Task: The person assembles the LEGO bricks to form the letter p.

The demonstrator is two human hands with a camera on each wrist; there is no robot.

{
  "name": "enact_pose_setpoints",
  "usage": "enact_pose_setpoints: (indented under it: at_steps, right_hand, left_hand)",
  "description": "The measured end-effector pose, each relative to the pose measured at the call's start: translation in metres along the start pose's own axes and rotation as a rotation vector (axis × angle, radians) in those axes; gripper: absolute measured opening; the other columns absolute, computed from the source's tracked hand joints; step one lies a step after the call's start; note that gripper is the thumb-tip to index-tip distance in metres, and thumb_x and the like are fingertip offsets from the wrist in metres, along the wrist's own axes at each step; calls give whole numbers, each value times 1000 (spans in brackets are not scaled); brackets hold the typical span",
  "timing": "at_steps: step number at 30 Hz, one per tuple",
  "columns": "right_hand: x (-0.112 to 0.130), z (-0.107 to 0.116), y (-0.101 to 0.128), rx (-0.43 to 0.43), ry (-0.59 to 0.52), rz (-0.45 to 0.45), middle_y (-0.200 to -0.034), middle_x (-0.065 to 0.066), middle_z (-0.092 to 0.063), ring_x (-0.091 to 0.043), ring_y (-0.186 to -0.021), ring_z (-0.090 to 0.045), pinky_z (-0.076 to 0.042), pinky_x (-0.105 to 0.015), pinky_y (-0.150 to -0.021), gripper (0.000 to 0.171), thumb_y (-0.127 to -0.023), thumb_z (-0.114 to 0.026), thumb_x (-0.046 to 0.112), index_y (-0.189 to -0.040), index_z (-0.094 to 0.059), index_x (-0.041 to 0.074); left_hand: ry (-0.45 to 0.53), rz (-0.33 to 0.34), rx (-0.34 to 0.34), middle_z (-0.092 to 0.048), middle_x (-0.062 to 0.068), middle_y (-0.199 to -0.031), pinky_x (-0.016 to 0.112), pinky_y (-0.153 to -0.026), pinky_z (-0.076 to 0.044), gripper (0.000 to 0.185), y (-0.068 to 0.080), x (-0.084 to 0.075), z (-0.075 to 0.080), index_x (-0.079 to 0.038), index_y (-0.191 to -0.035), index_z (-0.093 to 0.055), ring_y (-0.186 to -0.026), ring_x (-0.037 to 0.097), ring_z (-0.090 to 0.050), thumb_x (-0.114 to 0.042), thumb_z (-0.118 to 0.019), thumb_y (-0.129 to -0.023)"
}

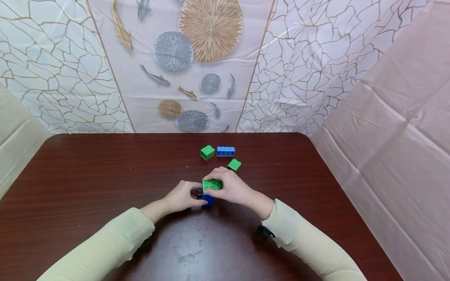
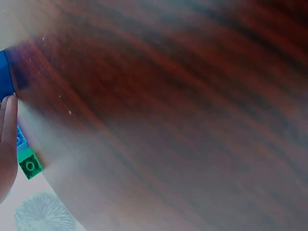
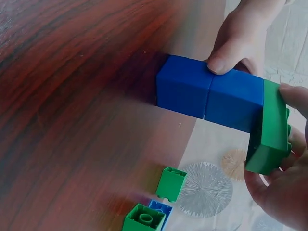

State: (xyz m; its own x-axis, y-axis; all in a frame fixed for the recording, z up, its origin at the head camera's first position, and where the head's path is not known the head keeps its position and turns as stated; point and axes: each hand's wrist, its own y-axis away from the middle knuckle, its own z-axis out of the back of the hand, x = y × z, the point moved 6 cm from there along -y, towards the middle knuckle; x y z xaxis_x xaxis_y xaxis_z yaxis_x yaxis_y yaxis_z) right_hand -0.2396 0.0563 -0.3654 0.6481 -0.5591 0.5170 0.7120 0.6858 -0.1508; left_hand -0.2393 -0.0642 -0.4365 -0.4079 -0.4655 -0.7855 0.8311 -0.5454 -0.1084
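Spreading beneath my forearms, the dark brown table point(image 1: 88, 175) seems to carry the weight of what I'm holding. My left hand point(image 1: 183, 197) comes in from the left, curled around an upper blue block point(image 3: 236, 101) and a lower blue block point(image 3: 180, 89), thumb on the near side, probably so they can't tip or slide. My right hand point(image 1: 230, 187) has a long green block point(image 3: 273, 125) clamped on top of them, thumb near and fingers far; I judge that grip suits pressing or lining up (whether it is fully seated, I can't tell). The green juts out to the right past the blue, so a firm hold below makes sense. Farther off lies a light blue block point(image 1: 225, 151), with a small green block point(image 1: 207, 152) to its left and a second small green block point(image 1: 234, 164) nearer, just beyond my right hand.

The head view gives me the long green block's studs but little of the blue; the right wrist view shows the seam between the two blues, my left thumb by it, and the overhang. The left wrist view catches only a slice of blue, yet reveals a ring inside one small green block's hollow.
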Motion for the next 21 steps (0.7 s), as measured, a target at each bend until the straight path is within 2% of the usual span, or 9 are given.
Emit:
enact_pose_setpoints:
  at_steps: [6,14,16,21]
  right_hand:
    - [-2,-1,2,14,-30,-9,-102,-5,-66,-15,-93,-54,-48,-18,-71,34,-82,-70,23,-112,-66,7]
    - [-16,1,11,30,-80,-75,-116,-5,-64,-15,-100,-55,-50,-19,-77,47,-80,-73,25,-123,-60,10]
    - [-19,3,14,18,-81,-80,-115,-5,-64,-15,-99,-55,-50,-22,-78,46,-80,-73,24,-122,-60,10]
    - [-24,6,18,-21,-94,-59,-106,-4,-66,-12,-86,-53,-52,-31,-70,38,-79,-74,22,-114,-65,10]
  left_hand:
    - [0,2,-1,-72,5,-93,17,-72,-54,27,0,1,0,-8,-101,-67,-87,12,-68,-22,-74,-78]
    - [-9,22,5,-72,6,-94,20,-73,-55,30,-1,2,-1,-7,-101,-66,-88,13,-68,-24,-74,-78]
    - [-6,31,11,-71,6,-95,21,-73,-56,31,-1,2,-1,-7,-102,-66,-88,14,-68,-24,-74,-78]
    - [-3,38,15,-71,6,-95,21,-73,-56,31,0,3,-1,-6,-102,-65,-88,14,-67,-25,-74,-78]
